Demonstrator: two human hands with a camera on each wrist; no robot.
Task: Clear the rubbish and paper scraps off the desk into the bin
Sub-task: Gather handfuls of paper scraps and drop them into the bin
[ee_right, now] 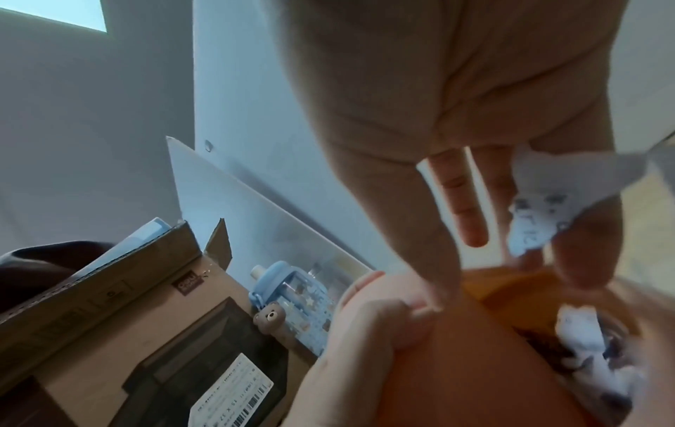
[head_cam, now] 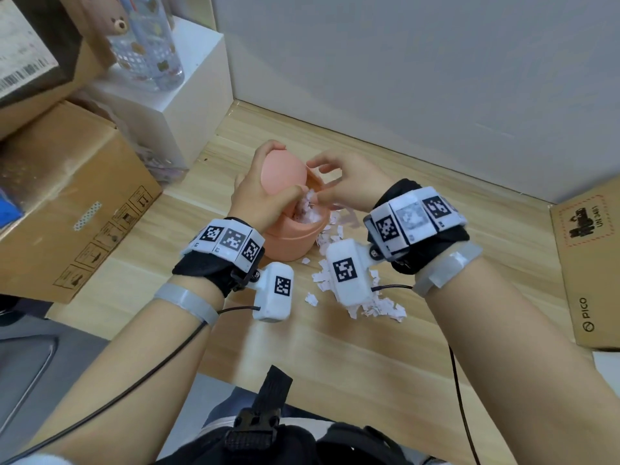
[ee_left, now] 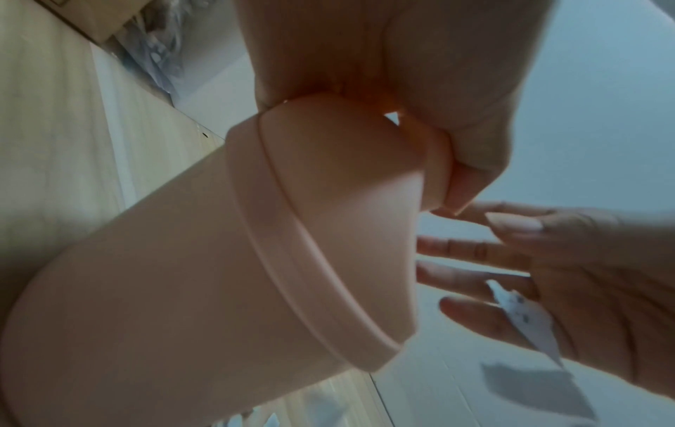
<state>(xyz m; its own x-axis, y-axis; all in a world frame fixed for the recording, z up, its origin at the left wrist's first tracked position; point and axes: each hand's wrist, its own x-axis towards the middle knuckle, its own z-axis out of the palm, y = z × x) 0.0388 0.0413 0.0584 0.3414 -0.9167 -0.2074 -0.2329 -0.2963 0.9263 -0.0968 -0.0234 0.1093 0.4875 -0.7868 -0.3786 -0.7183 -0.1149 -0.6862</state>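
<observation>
A small pink bin (head_cam: 292,239) stands on the wooden desk (head_cam: 436,263). My left hand (head_cam: 258,193) grips its domed swing lid (head_cam: 281,176) and tilts it open, with the thumb at the opening; the left wrist view shows the same lid (ee_left: 347,173). My right hand (head_cam: 339,182) hovers over the opening with fingers (ee_left: 475,248) straight and spread. A paper scrap (ee_right: 540,213) clings by its thumb, and another scrap (ee_left: 522,315) lies against the palm. White scraps (head_cam: 310,209) fill the bin's mouth. More scraps (head_cam: 372,307) lie on the desk right of the bin.
Cardboard boxes (head_cam: 67,203) are stacked at the left. A white box (head_cam: 188,95) behind the bin carries a clear bear-print bottle (head_cam: 151,48). A flat PICO carton (head_cam: 587,263) lies at the right edge. The wall (head_cam: 402,78) runs close behind the bin.
</observation>
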